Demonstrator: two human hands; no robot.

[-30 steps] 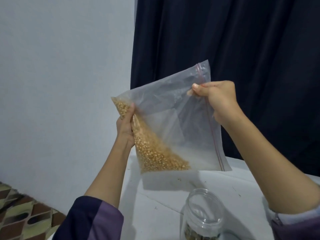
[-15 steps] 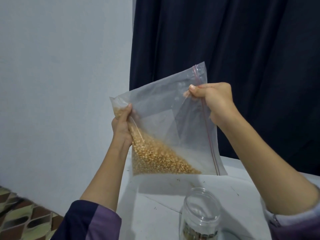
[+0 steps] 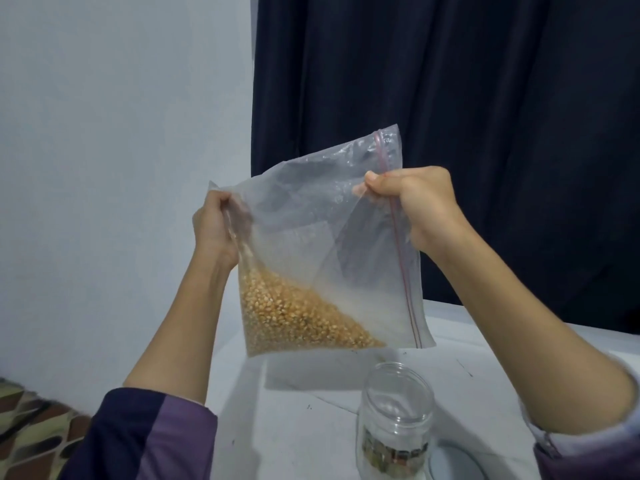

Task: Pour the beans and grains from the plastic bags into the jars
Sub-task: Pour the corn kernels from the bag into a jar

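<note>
1. Table (image 3: 294, 427): white, carries the jar. Bag hangs in the air above it, clear of the surface. Judgement: keep the pour low over the table so stray grains land there, not on the floor at its left edge.
2. Plastic bag (image 3: 329, 220): clear zip bag, held up and turned so the red zip strip (image 3: 401, 271) runs down its right side. Cannot tell whether the zip is open. Judgement: check the mouth is open only at its lowest end before tipping further.
3. Corn kernels (image 3: 294, 320): yellow, piled in the bag's lower left corner, sloping toward the zip side but not reaching it. Judgement: lift the left corner slowly so they slide in a thin stream, no dump.
4. Right hand (image 3: 419, 209): grip clamped on the bag's upper part at the zip strip, fingers curled round the plastic. Judgement: this hand should steer the lower zip corner over the jar mouth.
5. Left hand (image 3: 214, 226): grip pinched on the bag's upper left corner, above the kernels. Judgement: this hand sets the tilt; raise it gradually.
6. Jar (image 3: 396, 424): clear, lid off, upright near the table's near edge, below the bag's lower right corner, apart from it. Thin layer of mixed beans at the bottom, mostly empty.
</note>
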